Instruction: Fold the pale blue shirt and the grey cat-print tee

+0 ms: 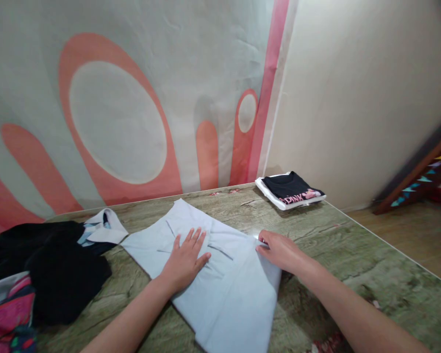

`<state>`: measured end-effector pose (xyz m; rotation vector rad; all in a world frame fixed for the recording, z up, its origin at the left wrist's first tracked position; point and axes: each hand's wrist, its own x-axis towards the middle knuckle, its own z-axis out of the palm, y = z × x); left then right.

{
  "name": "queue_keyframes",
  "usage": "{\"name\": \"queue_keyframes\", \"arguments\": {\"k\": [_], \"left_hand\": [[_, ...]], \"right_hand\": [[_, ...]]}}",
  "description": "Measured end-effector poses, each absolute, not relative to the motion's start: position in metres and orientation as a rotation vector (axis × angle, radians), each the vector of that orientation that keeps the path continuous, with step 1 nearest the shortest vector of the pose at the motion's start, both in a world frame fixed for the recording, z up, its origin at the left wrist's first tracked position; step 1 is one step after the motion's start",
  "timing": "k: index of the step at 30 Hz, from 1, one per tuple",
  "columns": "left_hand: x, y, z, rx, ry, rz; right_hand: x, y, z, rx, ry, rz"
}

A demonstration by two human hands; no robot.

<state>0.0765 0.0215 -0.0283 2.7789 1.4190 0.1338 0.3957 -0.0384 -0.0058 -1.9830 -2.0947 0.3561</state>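
Observation:
A pale blue-white garment [238, 294] lies partly folded across the wood-patterned table, its near end running out of the bottom of the view. My left hand [187, 257] rests flat on its middle with the fingers spread. Creases and a fold line show around that palm. At the garment's right edge, my right hand [279, 250] pinches the cloth between thumb and fingers. What kind of garment it is, I cannot make out for certain.
Black clothing [66, 269] lies heaped at the left, beside a white collar [105, 225] and a pink patterned cloth [12, 309]. A folded black T-shirt [292, 186] tops a white folded piece [282, 205] near the table's [353, 255] back right corner. A wall stands behind.

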Motion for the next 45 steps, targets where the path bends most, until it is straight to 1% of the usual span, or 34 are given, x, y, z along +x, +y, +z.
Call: {"name": "queue_keyframes", "arguments": {"k": [3, 5, 8, 10, 13, 15, 17, 23, 30, 34, 37, 41, 43, 45], "left_hand": [[0.076, 0.024, -0.024, 2.866, 1.203, 0.088], [0.072, 0.029, -0.014, 2.885, 1.076, 0.039], [0.066, 0.041, 0.001, 2.873, 0.966, -0.022], [0.064, 0.048, 0.005, 2.832, 0.925, -0.104], [0.066, 0.050, -0.001, 2.770, 1.047, -0.111], [0.069, 0.046, -0.009, 2.770, 1.203, -0.014], [0.073, 0.041, -0.016, 2.803, 1.256, 0.048], [0.073, 0.037, -0.007, 2.843, 1.011, -0.005], [0.073, 0.020, 0.004, 2.843, 0.806, 0.066], [0.076, 0.013, 0.004, 2.839, 0.753, 0.077], [0.074, 0.010, 0.008, 2.834, 0.803, 0.080], [0.056, -0.023, 0.032, 2.867, 0.902, 0.199], [0.044, -0.055, 0.046, 2.888, 0.888, 0.298], [0.032, -0.091, 0.053, 2.879, 0.854, 0.324]], "right_hand": [[0.394, -0.042, 0.000, -1.901, -2.055, 0.397], [0.392, -0.046, 0.003, -1.856, -2.009, 0.489], [0.390, -0.050, 0.006, -1.787, -2.034, 0.657], [0.389, -0.052, 0.007, -1.750, -2.071, 0.699], [0.383, -0.054, 0.010, -1.716, -2.068, 0.630], [0.377, -0.055, 0.012, -1.629, -2.096, 0.565], [0.370, -0.058, 0.014, -1.502, -2.174, 0.552], [0.351, -0.069, 0.015, -1.359, -2.383, 0.530], [0.330, -0.086, 0.015, -1.131, -2.561, 0.578], [0.318, -0.091, 0.015, -1.141, -2.647, 0.578], [0.315, -0.096, 0.021, -1.123, -2.648, 0.522], [0.322, -0.110, 0.012, -0.943, -2.709, 0.432], [0.330, -0.122, -0.001, -0.824, -2.762, 0.359], [0.340, -0.136, -0.010, -0.850, -2.734, 0.390]]}}
